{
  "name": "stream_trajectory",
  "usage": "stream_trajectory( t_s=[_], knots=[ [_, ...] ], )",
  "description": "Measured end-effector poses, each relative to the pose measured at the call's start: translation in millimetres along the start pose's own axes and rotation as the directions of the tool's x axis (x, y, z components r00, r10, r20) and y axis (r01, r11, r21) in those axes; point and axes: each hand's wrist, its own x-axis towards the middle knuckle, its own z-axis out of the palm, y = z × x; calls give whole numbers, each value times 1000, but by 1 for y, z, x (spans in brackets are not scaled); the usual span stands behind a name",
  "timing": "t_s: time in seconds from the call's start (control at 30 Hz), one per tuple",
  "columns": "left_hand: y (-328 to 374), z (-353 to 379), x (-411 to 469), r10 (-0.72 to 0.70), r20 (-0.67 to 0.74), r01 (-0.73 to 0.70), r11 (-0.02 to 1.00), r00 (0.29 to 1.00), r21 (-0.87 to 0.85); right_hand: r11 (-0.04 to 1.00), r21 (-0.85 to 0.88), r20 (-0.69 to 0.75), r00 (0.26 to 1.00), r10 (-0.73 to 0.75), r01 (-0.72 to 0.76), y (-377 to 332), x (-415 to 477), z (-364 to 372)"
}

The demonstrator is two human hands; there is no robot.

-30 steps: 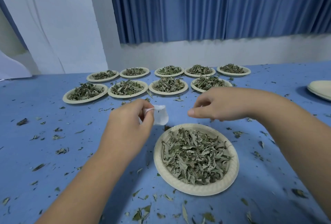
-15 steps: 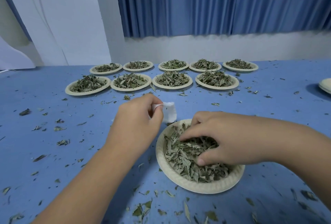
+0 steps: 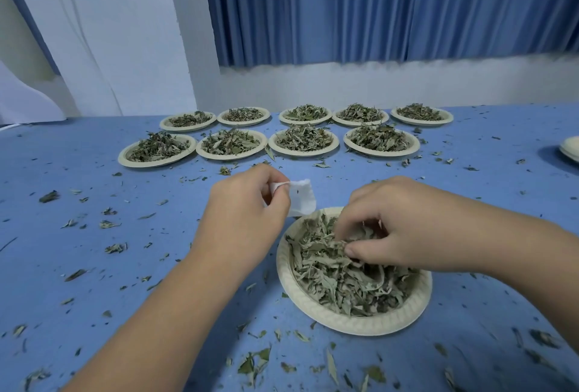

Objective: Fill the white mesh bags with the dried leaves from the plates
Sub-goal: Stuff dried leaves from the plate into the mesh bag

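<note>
L hand (image 3: 244,219) is at centre frame, fingers curled, thumb & forefinger pinching the top edge of a small white mesh bag (image 3: 301,202). The bag hangs to the right of that hand, just off the upper-left rim of the near plate (image 3: 354,326). Can't tell if it touches the rim or the table, or whether its mouth is open.

R hand (image 3: 398,225) is centre-right, down in the near plate. Fingers are curled in, w/ thumb & fingertips (image 3: 352,250) nipping a clump of dried leaves (image 3: 332,282) near the upper part of the pile. Forearm runs off to the lower right.

The near plate is pale paper w/ a ribbed rim, lower centre-right, heaped w/ grey-green leaves.

Mid-frame behind the hands are 9 more leaf plates in 2 lines. The back row (image 3: 421,124) has 5 and the front row (image 3: 150,164) has 4, all well apart from the near plate. Another pale plate (image 3: 571,149) is cut off by the right edge; contents not visible.

The blue table (image 3: 78,282) is strewn w/ leaf bits, thickest along the bottom & left of frame. A pleated blue curtain (image 3: 376,6) fills the upper right, w/ a white panel (image 3: 125,31) at upper left.
</note>
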Motion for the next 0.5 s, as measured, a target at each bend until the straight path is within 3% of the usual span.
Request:
stream_trajectory(
  t_s=[0.23, 0.33, 0.5],
  knots=[
    [2, 0, -1, 1, 5, -1, 1000, 1000, -6, 970, 236, -82, 994, 76, -54, 7, -3, -12],
    [4, -1, -1, 9, 19, -8, 1000, 1000, -12, 943, 326, -180, 975, 131, -66, 8, -3, -13],
    [13, 1, -5, 31, 46, -30, 999, 998, -17, 957, 263, -312, 927, 207, -125, 1, 3, 1]
  ],
)
